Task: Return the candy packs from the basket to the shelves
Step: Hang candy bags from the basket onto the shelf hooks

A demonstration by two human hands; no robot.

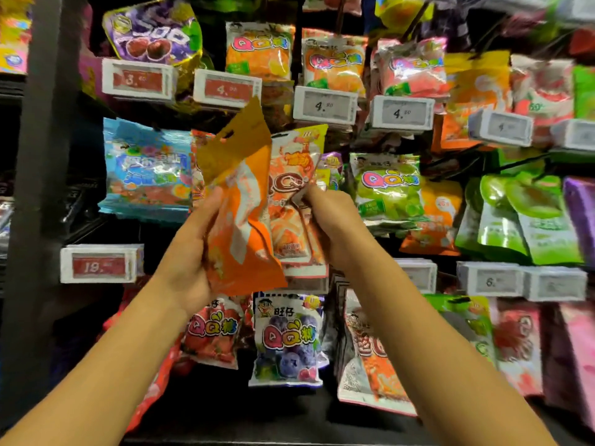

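Before the candy shelves, two hands up with orange packs

Head view: left hand [190, 252] closed around the lower edge of an orange candy pack [240, 204], back side showing, tilted, hang-hole end up; just right of that grip, right hand [325, 220] pinching a hanging orange QQ pack [293, 201] at its right edge; below both grips, blueberry QQ pack [286, 339] on its peg; above, price tag [325, 105] reading 4

Orange pack [240, 217] hides left hand's [190, 252] fingertips; packs right of green pack [388, 188] blur toward the frame edge.
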